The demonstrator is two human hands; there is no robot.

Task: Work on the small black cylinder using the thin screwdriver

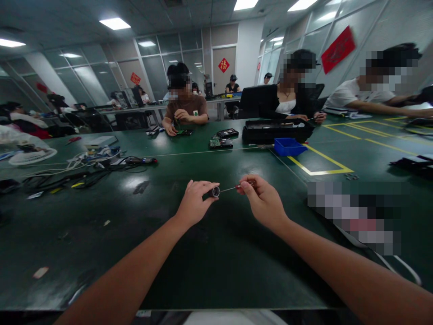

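Above the green table [203, 271], my left hand [196, 203] is closed around a small dark cylindrical part [215, 192], whose round end faces me. My right hand [264, 198] pinches the red handle of a thin screwdriver [238, 186]. The metal shaft points left, and its tip is at or very near the right edge of the cylindrical part; whether they touch is unclear. Fingers hide part of the cylinder's body and much of the handle.
Tangled cables [81, 174] lie at the left. Hard drives [221, 143], a blue tray [289, 147] and a black case [277, 131] stand ahead. Small dark pieces [352, 177] and a blurred-out object [355, 216] are at the right. Several people sit across the table.
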